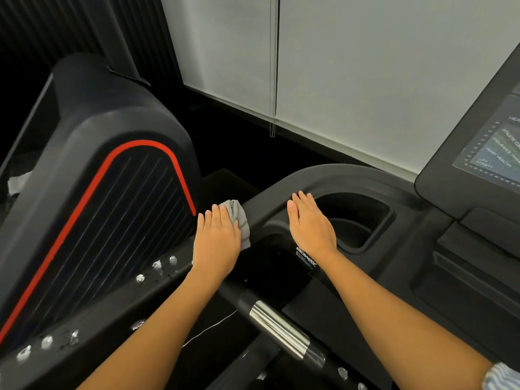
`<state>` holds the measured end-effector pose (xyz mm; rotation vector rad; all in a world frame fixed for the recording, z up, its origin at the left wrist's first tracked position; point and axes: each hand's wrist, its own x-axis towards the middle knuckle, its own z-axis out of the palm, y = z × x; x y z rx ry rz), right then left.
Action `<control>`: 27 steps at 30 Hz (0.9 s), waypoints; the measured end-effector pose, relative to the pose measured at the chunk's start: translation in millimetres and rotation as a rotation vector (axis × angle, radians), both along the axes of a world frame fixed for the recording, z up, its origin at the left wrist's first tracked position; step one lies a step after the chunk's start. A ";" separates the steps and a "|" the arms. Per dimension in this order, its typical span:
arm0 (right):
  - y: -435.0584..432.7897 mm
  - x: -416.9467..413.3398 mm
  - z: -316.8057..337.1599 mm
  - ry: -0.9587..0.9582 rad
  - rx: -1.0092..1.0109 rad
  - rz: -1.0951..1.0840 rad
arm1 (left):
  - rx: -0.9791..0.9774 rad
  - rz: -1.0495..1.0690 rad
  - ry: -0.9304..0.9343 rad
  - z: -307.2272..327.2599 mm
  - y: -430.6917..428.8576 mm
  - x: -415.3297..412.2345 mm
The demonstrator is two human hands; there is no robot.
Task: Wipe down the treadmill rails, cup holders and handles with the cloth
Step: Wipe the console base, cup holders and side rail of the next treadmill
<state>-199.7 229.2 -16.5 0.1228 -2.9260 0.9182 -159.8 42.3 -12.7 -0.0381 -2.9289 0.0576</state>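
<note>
A small grey cloth (241, 220) lies bunched against the outer left edge of the black treadmill console rail (332, 175). My left hand (216, 243) presses flat on the cloth, fingers together, covering most of it. My right hand (311, 223) rests palm down on the rim beside the deep black cup holder (363, 218), fingers extended and holding nothing. A chrome-banded handle (278, 330) runs diagonally below, between my two forearms.
A neighbouring black machine with a red-trimmed ribbed panel (107, 220) stands close on the left. The console screen (492, 147) sits at the right edge. White blinds (351, 66) hang behind. Silvery specks dot the dark bar (118, 311) under my left arm.
</note>
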 end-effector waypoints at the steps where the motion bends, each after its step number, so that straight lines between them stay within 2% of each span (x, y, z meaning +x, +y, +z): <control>1: 0.0 0.3 0.3 -0.001 -0.001 0.001 | 0.011 0.014 -0.018 1.6 -1.3 -2.5; 5: -0.2 -0.5 0.9 -0.002 0.006 0.004 | -0.010 0.015 0.053 0.0 -0.6 10.7; 8: 0.4 -1.0 -0.4 0.011 0.019 0.006 | -0.021 -0.002 -0.047 -1.7 -0.7 32.9; 12: -0.9 2.3 -1.4 0.085 -0.073 0.036 | 0.131 -0.040 -0.190 17.3 -1.9 52.3; 13: -3.8 7.5 -0.4 0.107 -0.149 0.053 | 0.217 -0.068 -0.202 21.7 -0.2 57.6; 15: -15.2 25.1 5.2 0.146 -0.316 0.105 | 0.486 0.020 -0.177 32.8 3.4 66.3; 17: -31.5 48.0 12.3 0.146 -0.456 0.157 | 0.684 0.018 -0.054 41.7 11.2 78.5; 19: -48.0 70.1 18.8 0.028 -0.669 0.185 | 0.886 -0.005 0.052 46.5 22.0 87.2; 23: -73.4 104.0 32.1 -0.479 -1.150 0.217 | 1.164 -0.004 0.088 45.9 35.6 97.4; 27: -80.9 125.7 35.6 -0.679 -1.354 0.162 | 1.345 0.067 0.077 40.8 48.2 109.4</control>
